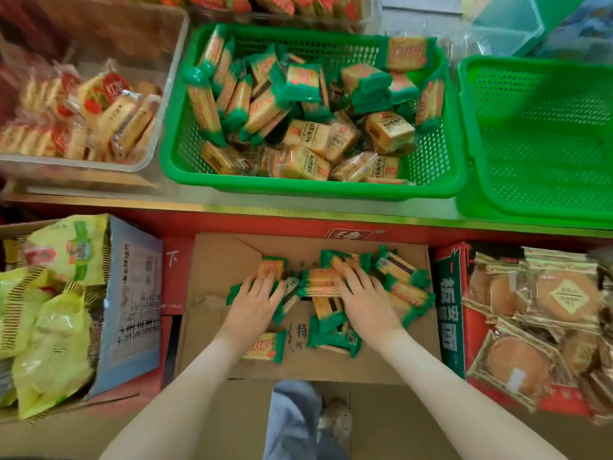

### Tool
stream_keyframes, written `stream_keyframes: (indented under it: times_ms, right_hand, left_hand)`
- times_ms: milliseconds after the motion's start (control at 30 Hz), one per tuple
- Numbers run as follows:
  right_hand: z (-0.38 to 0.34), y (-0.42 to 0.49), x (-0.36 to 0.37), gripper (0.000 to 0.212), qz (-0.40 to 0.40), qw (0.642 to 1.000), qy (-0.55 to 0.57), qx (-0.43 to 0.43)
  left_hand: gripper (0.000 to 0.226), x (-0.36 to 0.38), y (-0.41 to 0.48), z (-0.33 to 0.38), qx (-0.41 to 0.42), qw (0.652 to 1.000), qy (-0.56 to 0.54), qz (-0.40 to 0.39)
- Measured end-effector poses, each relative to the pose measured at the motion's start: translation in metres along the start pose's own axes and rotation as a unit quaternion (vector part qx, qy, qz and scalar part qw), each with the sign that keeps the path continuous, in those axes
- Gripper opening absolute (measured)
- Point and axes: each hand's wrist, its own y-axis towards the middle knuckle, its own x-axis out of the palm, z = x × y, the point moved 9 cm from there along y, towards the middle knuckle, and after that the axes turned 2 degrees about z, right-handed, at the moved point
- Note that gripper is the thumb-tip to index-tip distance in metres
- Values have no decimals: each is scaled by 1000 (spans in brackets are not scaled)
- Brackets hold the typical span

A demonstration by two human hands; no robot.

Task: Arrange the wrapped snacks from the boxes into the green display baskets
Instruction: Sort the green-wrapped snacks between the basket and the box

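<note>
Got both grips down in the open cardboard box (215, 260) at bottom centre, palm-down on the loose pile of wrapped snacks (403, 288). Left grip (257, 295): fingers apart and fairly straight, pressed on top of an orange-and-green packet, not wrapped round anything as far as visible. Right grip (363, 295): same deal, fingers splayed flat over a couple of packets, nothing clamped. Too blurry to say much about the thumbs.

Looks like a gather-and-scoop step, going by that. Key relation for the lift: half-filled green basket (311, 190) straight up-frame from both grips, up on the counter (232, 203), with the box lower and in front of it. Roughly equal reach from either side. Empty green basket (466, 104) off at the upper right, so nearer the right grip. Packets oblong, lying every which way in the box, though mostly left-to-right under the right grip, so crosswise to the fingers. Probably needs a squeeze inward from both sides before lifting, otherwise easy to drop a few.

Forearms angled in from the bottom corners toward each other, wrists fairly straight, the two grips close together but not touching.

Around all that: clear tub (159, 94) of red-wrapped snacks upper left, yellow bags (49, 327) in a box at left, gold-wrapped round cakes (547, 293) in a red box at right
</note>
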Motion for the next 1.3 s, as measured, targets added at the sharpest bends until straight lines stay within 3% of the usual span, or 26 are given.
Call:
stream_keyframes:
  times_ms: [133, 267, 400, 533, 700, 767, 833, 900, 967, 1033, 1167, 1300]
  right_hand:
    - [2, -7, 14, 84, -34, 998, 46, -21]
    - [11, -17, 9, 82, -61, 995, 74, -11]
    - [13, -21, -11, 74, -57, 995, 83, -13]
    - [12, -16, -47, 67, -6, 994, 107, -11]
    - [3, -7, -112, 51, 135, 981, 128, -58]
    - [-7, -3, -145, 42, 211, 962, 130, -110]
    - [-17, 1, -184, 34, 275, 939, 141, -152]
    - [-22, 11, -217, 36, 328, 917, 150, -169]
    - [-27, 32, -242, 40, 365, 908, 120, -168]
    - [-28, 66, -256, 56, 371, 915, 81, -135]
    - [-22, 141, -275, 93, 308, 951, 5, -25]
    - [-29, 190, -268, 75, 191, 976, -93, -38]
  left_hand:
    - [58, 16, 2, 10, -15, 999, -41, -14]
    - [87, 9, 5, 11, -28, 992, -122, -30]
    - [92, -25, 11, 6, -52, 986, -161, -4]
    - [76, -88, 16, -2, -45, 973, -203, 97]
    - [24, -182, 10, 3, 133, 922, -191, 310]
    - [23, -214, 10, -11, 134, 897, -182, 379]
    - [22, -241, 17, -34, 85, 886, -151, 430]
    - [37, -250, 39, -73, -38, 904, -108, 411]
    - [67, -247, 62, -120, -174, 924, -101, 325]
    - [79, -240, 78, -154, -260, 925, -126, 248]
    - [74, -230, 104, -179, -304, 911, -210, 181]
    - [71, -226, 118, -182, -290, 924, -191, 162]
